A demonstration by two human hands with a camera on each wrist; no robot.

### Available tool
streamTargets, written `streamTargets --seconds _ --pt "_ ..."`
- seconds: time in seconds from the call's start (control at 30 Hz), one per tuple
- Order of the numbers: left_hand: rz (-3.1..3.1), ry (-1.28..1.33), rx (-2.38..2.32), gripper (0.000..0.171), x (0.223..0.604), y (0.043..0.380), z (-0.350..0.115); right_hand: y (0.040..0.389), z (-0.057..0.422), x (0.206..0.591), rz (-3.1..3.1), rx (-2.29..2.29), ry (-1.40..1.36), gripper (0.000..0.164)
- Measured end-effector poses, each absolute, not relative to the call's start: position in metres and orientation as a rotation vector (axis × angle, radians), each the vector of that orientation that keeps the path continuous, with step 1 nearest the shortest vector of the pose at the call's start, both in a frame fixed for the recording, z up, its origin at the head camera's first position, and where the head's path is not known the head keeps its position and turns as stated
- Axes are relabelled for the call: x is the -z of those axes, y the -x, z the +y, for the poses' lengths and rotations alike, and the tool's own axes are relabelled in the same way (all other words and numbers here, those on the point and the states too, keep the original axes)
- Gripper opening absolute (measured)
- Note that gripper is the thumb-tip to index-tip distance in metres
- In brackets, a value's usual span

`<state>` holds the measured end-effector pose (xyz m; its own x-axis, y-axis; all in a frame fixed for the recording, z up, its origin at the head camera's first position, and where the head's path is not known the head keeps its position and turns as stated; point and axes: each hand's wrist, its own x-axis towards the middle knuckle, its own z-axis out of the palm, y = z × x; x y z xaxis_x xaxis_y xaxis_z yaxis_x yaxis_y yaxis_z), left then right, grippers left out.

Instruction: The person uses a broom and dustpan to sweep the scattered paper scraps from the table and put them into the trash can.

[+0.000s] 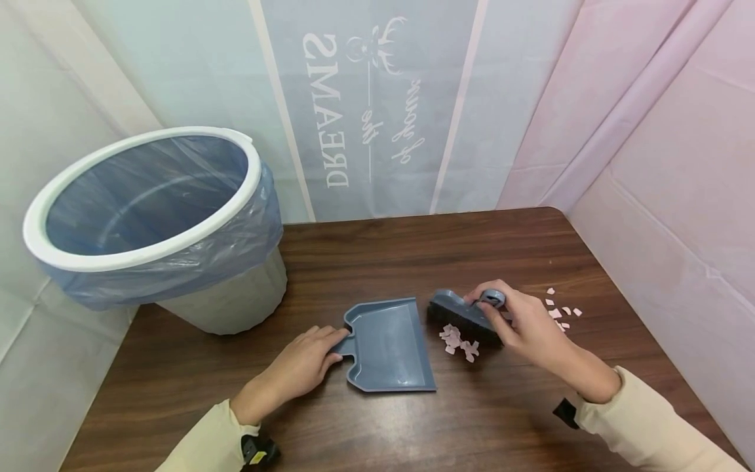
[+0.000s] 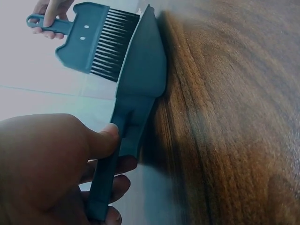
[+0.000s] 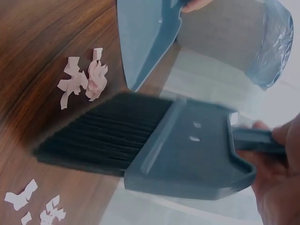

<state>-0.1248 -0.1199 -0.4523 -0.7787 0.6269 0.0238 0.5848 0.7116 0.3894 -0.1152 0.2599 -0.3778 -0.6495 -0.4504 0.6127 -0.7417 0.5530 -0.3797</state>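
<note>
My left hand [image 1: 303, 360] grips the short handle of a blue-grey dustpan [image 1: 389, 344], thumb on top and fingers beneath in the left wrist view. The dustpan lies on the table with its wide lip toward the right. In my right hand [image 1: 525, 324] is the handle of a matching hand brush [image 1: 457, 307], its dark bristles [image 3: 108, 133] pointing down. A small heap of pink paper scraps [image 1: 454, 337] lies by the bristles, between brush and dustpan lip. More paper scraps [image 1: 556, 313] are scattered to the right, beyond my right hand.
A large bin [image 1: 236, 301] with a white rim and a blue plastic liner stands at the table's left. Brown wood-grain tabletop [image 1: 366, 255] spreads under everything. A printed curtain [image 1: 377, 131] hangs behind the back edge, and a pale fabric wall [image 1: 678, 229] borders the right side.
</note>
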Motion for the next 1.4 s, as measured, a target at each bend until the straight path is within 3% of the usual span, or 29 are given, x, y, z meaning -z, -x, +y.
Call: streamTargets --seconds 0.2,0.37,0.7,1.4 --pt "2.809 -0.995 -0.567 0.043 0.453 0.125 -0.12 0.104 0.253 0.376 -2.343 -0.662 -0.668 0.024" --pt "2.838 -1.019 -0.503 0.042 0.45 0.126 -0.117 0.097 0.244 0.382 -2.315 -0.5 -0.525 0.024" --pt "2.898 -1.103 -0.325 0.04 0.443 0.127 -0.111 0.089 0.227 0.397 -2.336 -0.488 -0.489 0.017" --pt "2.817 -0.93 -0.493 0.041 0.444 0.128 -0.108 0.103 0.156 0.397 -2.307 -0.722 -0.512 0.017"
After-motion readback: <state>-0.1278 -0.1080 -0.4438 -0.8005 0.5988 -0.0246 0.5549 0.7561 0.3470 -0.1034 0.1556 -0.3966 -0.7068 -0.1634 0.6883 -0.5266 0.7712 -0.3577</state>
